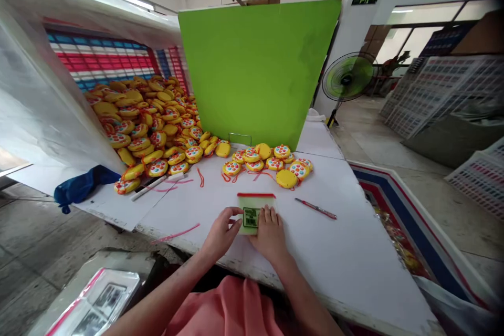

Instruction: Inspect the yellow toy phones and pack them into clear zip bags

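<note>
A small clear plastic bag [255, 201] lies flat on the white table before me, with a red strip along its far edge and a pale green look. Black print shows in its middle. My right hand [271, 231] rests flat over the bag's right side, fingers stretched out and covering part of the print. At the bag's left edge is my left hand [222, 231], its fingers curved, thumb and index finger apart with their tips by the bag. Yellow round toys [252, 155] with coloured dots and orange cords sit in a loose group beyond the bag.
A red pen-like tool [316, 209] lies to the right. A large heap of yellow toys [157, 126] fills the left back, beside an upright green board [260, 73]. Pink strips [177, 234] lie on the left. Printed bags [98, 304] are stacked at lower left. A fan [346, 79] stands behind.
</note>
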The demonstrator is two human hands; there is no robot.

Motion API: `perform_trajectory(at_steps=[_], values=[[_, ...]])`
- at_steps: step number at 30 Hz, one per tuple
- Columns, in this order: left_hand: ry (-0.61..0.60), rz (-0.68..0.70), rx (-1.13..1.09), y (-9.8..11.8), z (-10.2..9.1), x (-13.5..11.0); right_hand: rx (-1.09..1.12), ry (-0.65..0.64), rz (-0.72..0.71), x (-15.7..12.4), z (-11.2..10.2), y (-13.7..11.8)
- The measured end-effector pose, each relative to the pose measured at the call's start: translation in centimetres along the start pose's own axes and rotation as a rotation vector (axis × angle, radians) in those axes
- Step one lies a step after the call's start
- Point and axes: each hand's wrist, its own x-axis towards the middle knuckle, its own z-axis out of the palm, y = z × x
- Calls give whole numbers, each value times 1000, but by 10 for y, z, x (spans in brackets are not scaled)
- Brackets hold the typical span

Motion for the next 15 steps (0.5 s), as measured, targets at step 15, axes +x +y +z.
perform_trajectory(at_steps=[15], values=[[-216, 116, 564, -23, 47, 95, 125, -82, -53, 6, -19, 25]])
